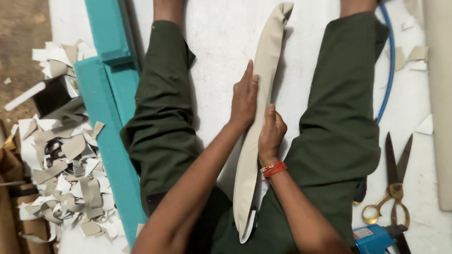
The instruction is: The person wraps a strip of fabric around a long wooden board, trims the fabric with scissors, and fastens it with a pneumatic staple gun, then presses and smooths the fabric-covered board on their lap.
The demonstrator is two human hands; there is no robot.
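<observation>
A long, narrow beige padded strip lies lengthwise between my legs in dark green trousers, on a white foam sheet. My left hand lies flat against the strip's left side, fingers pointing away from me. My right hand grips the strip's right edge just below, thumb on top; a red thread band circles that wrist. The strip's near end curls over my lap.
Teal foam slabs lie along the left. A heap of beige and white offcuts sits further left, with a small dark box. Large brass-handled scissors, a blue power tool and a blue hose are on the right.
</observation>
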